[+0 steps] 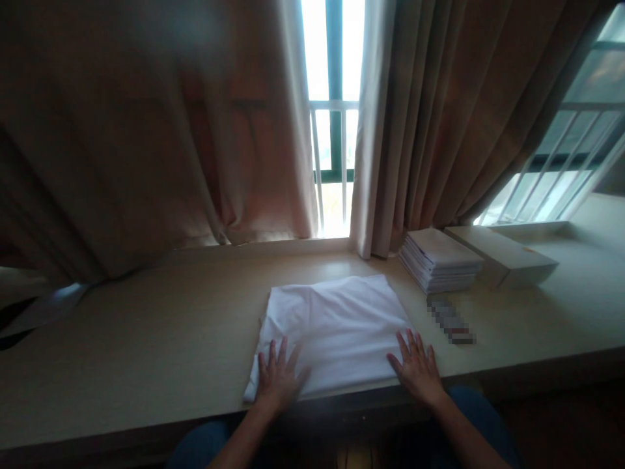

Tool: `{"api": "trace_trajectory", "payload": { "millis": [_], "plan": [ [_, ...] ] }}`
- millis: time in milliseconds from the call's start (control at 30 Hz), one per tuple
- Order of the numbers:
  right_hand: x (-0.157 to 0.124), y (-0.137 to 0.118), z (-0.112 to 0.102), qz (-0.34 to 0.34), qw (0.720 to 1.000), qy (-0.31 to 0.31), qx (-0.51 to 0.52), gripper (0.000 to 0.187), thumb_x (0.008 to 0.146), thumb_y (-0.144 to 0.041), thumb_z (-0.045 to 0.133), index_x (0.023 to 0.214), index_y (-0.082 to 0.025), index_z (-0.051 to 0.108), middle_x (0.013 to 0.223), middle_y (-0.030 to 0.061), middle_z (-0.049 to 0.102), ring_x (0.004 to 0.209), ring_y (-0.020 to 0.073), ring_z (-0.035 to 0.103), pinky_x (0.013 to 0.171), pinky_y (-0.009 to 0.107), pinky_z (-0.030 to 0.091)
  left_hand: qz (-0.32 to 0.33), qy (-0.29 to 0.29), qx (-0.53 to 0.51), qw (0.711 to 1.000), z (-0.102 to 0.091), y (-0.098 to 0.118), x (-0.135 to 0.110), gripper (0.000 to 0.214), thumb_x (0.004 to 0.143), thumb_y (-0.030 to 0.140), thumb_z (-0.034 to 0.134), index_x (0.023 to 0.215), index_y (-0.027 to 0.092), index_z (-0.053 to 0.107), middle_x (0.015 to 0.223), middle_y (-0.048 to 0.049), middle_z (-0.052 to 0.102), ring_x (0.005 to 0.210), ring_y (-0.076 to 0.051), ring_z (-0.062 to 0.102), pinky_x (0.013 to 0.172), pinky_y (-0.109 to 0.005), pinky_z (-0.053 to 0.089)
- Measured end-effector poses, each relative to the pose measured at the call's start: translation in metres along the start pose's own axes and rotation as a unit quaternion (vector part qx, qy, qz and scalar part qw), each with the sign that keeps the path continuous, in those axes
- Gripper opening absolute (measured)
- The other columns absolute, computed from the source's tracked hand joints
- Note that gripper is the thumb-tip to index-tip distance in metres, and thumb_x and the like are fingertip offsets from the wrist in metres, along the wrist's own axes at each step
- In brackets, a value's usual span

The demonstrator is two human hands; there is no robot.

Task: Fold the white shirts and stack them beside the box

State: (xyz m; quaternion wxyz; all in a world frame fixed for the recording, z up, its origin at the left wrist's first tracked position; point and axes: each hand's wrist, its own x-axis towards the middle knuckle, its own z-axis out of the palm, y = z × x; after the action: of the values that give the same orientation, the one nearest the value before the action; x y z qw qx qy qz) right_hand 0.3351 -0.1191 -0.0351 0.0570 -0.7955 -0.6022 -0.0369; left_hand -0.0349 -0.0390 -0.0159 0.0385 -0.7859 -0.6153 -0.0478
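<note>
A white folded cloth (342, 326) lies flat on the table, with soft creases across its top and a bunched left edge. On its near left corner rests my left hand (279, 378), fingers spread, the thumb side slightly blurred. My right hand (417, 366) lies at the cloth's near right edge. Its fingers are spread too, with the thumb side over the cloth and the outer fingers past the edge. Neither hand grips anything.
Right of the cloth lies a dark pixelated object (450, 320). Behind it stand a stack of folded white cloths (442, 260) and a pale box (508, 257). Curtains (430, 117) hang along the table's (146, 345) back edge. A flat item (49, 306) lies far left.
</note>
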Motion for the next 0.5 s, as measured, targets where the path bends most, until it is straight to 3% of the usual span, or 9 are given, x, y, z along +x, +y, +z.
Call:
{"api": "trace_trajectory", "payload": {
  "millis": [200,300,367,433,500],
  "plan": [
    [-0.014,0.004,0.003,-0.010,1.000,0.026,-0.001,0.077,0.089,-0.070,0.024,0.148,-0.021,0.030,0.156,0.0114,0.019,0.143,0.0343,0.011,0.110,0.060,0.008,-0.008,-0.016,-0.031,0.999,-0.006,0.004,-0.016,0.071,0.083,0.069,0.036,0.145,0.035,0.032,0.158,-0.0066,0.017,0.144,-0.037,0.002,0.110,-0.061,-0.004],
    [-0.003,0.021,0.002,-0.031,0.997,0.058,0.042,0.071,0.089,-0.069,0.027,0.135,-0.020,0.051,0.143,0.0144,0.043,0.133,0.0337,0.035,0.108,0.055,0.021,-0.016,-0.010,-0.070,0.997,-0.016,-0.004,-0.010,0.064,0.082,0.061,0.044,0.139,0.031,0.045,0.151,-0.0076,0.035,0.141,-0.035,0.021,0.111,-0.057,0.011],
    [0.015,0.038,0.000,-0.020,0.992,0.092,0.083,0.065,0.092,-0.064,0.026,0.123,-0.017,0.059,0.129,0.0159,0.056,0.121,0.0298,0.048,0.104,0.045,0.031,-0.030,0.047,-0.099,0.994,-0.028,-0.015,0.005,0.054,0.086,0.051,0.042,0.132,0.025,0.053,0.141,-0.0094,0.049,0.132,-0.029,0.038,0.110,-0.047,0.024],
    [0.033,0.053,0.001,-0.001,0.987,0.125,0.105,0.062,0.094,-0.059,0.025,0.117,-0.014,0.061,0.121,0.0168,0.060,0.115,0.0278,0.053,0.100,0.040,0.035,-0.071,0.108,-0.122,0.984,-0.040,-0.029,0.030,0.050,0.087,0.045,0.040,0.126,0.017,0.056,0.131,-0.0126,0.056,0.123,-0.025,0.048,0.105,-0.039,0.032],
    [0.047,0.061,0.003,0.009,0.985,0.141,0.102,0.059,0.094,-0.056,0.026,0.114,-0.014,0.061,0.120,0.0166,0.060,0.113,0.0284,0.052,0.099,0.040,0.035,-0.145,0.112,-0.141,0.973,-0.049,-0.043,0.060,0.056,0.083,0.049,0.045,0.122,0.010,0.056,0.123,-0.0174,0.059,0.117,-0.028,0.052,0.102,-0.038,0.036]
  ]
}}
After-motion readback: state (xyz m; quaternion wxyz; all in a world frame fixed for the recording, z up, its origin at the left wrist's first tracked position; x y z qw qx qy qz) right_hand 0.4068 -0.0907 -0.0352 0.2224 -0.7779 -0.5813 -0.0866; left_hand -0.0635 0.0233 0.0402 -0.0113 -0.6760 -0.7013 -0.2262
